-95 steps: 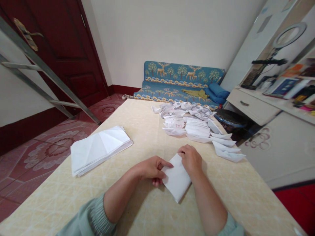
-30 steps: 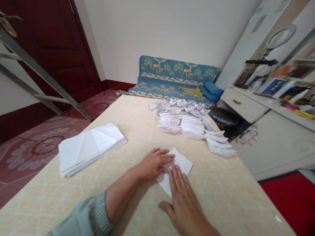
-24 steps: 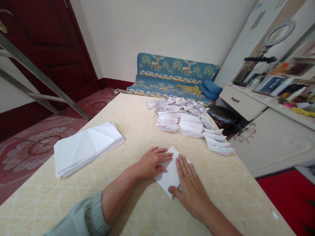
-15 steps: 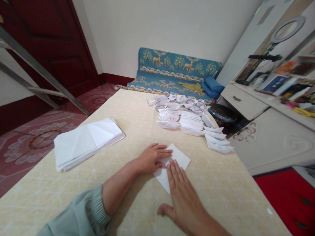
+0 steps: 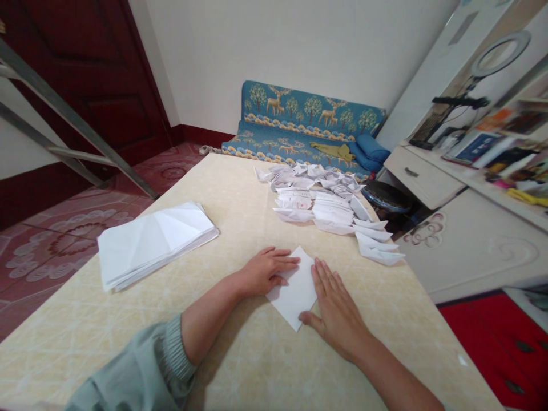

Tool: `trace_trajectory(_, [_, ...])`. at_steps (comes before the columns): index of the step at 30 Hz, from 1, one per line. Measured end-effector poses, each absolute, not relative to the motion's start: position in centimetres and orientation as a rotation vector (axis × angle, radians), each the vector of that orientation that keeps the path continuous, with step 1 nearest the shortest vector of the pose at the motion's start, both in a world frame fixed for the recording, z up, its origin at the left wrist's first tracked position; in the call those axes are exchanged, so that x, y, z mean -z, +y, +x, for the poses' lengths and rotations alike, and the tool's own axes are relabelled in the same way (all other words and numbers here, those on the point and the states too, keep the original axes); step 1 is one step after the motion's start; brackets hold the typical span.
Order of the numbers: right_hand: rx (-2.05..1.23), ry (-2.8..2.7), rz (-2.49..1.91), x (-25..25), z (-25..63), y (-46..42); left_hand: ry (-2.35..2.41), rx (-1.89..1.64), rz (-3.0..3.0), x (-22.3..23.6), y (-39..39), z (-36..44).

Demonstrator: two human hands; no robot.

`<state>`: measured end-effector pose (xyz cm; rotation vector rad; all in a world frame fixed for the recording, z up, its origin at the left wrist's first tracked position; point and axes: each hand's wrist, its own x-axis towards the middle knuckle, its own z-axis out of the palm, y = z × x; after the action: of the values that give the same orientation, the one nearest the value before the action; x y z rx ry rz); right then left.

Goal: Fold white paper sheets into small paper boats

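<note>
On a cream table, a folded white paper square lies between two open, ungripping hands: the left hand rests its flat fingertips on the square, and the right hand splays beside it, thumb touching its lower edge.

From where I'm steering, I see a dark red door behind a leaning aluminium ladder on my left, red patterned floor tiles below, a blue deer-print sofa against the white wall, and a white drawer unit beneath a ring light on my right.
</note>
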<state>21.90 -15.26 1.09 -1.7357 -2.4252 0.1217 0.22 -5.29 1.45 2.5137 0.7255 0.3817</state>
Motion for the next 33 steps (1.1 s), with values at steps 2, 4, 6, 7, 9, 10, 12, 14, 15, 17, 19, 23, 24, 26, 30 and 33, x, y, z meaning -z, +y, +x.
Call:
trace_trajectory(2, [-0.144, -2.426, -1.729, -0.9, 20.6, -16.0, 0.736, -0.404, 2.517, -1.3, -5.1, 0.3])
trace_trajectory(4, [-0.238, -2.471, -1.663, -0.8, 18.8, -17.6, 0.736, -0.418, 2.523, -1.2, -4.8, 0.3])
trace_trajectory(6, [-0.35, -2.555, -1.525, -0.9, 16.9, -19.1, 0.735, -0.417, 2.526, -1.1, -4.6, 0.4])
trace_trajectory(7, [-0.393, -2.592, -1.454, -1.0, 16.3, -19.7, 0.736, -0.413, 2.527, -1.0, -4.6, 0.4])
trace_trajectory(9, [-0.448, -2.668, -1.289, -1.4, 15.9, -20.1, 0.739, -0.413, 2.53, -1.0, -4.5, 0.3])
trace_trajectory(10, [-0.464, -2.703, -1.238, -1.6, 16.2, -20.0, 0.737, -0.418, 2.534, -0.9, -4.5, 0.3])
trace_trajectory(12, [-0.47, -2.791, -1.137, -1.9, 17.7, -19.1, 0.726, -0.435, 2.542, -0.7, -4.5, 0.3])
trace_trajectory(14, [-0.359, -2.775, -1.202, -1.7, 20.1, -17.7, 0.712, -0.454, 2.547, -0.6, -4.5, 0.2])
trace_trajectory(15, [-0.285, -2.726, -1.291, -1.5, 21.4, -16.9, 0.707, -0.462, 2.546, -0.6, -4.5, 0.2])
trace_trajectory(17, [-0.163, -2.608, -1.501, -1.0, 23.8, -15.2, 0.702, -0.478, 2.539, -0.5, -4.5, 0.1])
trace_trajectory(19, [-0.045, -2.438, -1.717, -0.7, 25.5, -13.6, 0.704, -0.501, 2.526, -0.5, -4.5, 0.1])
trace_trajectory(23, [-0.014, -2.227, -1.858, -1.0, 25.5, -11.8, 0.68, -0.585, 2.494, -0.3, -4.4, 0.1])
trace_trajectory(24, [-0.021, -2.172, -1.861, -1.0, 25.1, -11.7, 0.668, -0.617, 2.485, -0.3, -4.4, 0.0])
trace_trajectory(26, [-0.06, -2.039, -1.894, -1.1, 24.1, -11.6, 0.647, -0.69, 2.459, -0.1, -4.4, 0.0])
trace_trajectory(30, [-0.254, -1.796, -1.984, -0.8, 23.3, -11.4, 0.655, -0.817, 2.341, -0.1, -4.6, -0.1])
trace_trajectory(33, [-0.538, -1.723, -1.876, -1.2, 23.4, -10.7, 0.707, -0.88, 2.202, -0.3, -4.8, -0.1])
